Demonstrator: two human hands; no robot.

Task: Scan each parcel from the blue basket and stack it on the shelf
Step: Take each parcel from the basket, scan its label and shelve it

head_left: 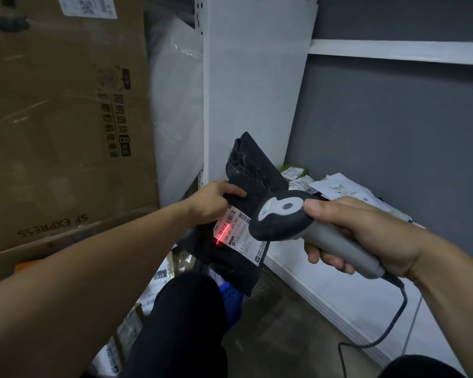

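My left hand [212, 203] grips a black plastic parcel [250, 170] by its edge and holds it up in the middle of the view. A white shipping label [243, 237] faces me, and a red scan line crosses its barcode. My right hand [361, 233] grips a grey and black handheld scanner [281, 216], its head just right of the label and partly covering the parcel. A corner of the blue basket [231, 298] shows below the parcel, behind my knee. The white shelf [347, 293] lies to the right with several parcels [339, 186] stacked at its back.
A large brown cardboard box [66, 126] fills the left side. A white upright shelf panel [257, 85] stands behind the parcel. More parcels [159, 282] lie on the floor near the basket. The scanner cable [388, 331] hangs over the shelf edge. My dark-clad knee [186, 317] is low in the centre.
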